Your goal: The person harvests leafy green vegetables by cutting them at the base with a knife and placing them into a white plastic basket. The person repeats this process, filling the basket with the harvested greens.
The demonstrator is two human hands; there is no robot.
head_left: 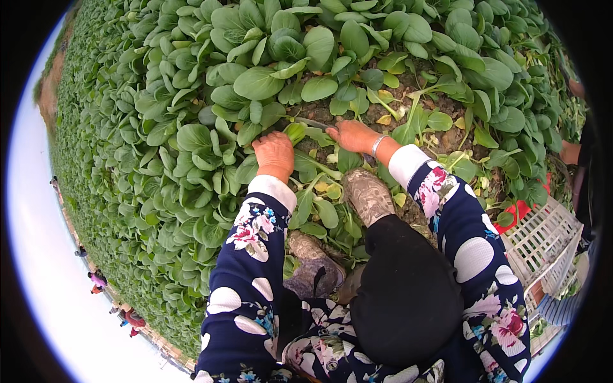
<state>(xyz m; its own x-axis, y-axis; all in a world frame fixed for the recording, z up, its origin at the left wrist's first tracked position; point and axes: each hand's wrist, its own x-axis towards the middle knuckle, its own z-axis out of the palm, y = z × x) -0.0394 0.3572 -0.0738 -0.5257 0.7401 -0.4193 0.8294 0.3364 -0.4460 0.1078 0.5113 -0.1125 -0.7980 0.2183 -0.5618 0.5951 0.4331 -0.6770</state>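
Observation:
My left hand (274, 152) is closed around a green leafy plant, a bok choy (295, 131), whose pale stem base points up and right from my fist. Just to the right, my right hand (352, 135) grips a knife, with its narrow blade (311, 123) reaching left toward the stem base. Whether blade and stem touch is hard to tell. The knife's handle is hidden in my fist. Loose and yellowing leaves (330, 191) lie on the soil below both hands.
Dense rows of bok choy (191, 143) spread ahead and to the left. My shoes (368, 195) stand among cut leaves. White plastic crates (541, 234) and a red bag (515, 215) are at the right, beside partly visible people. More people (131, 318) are far off at the left.

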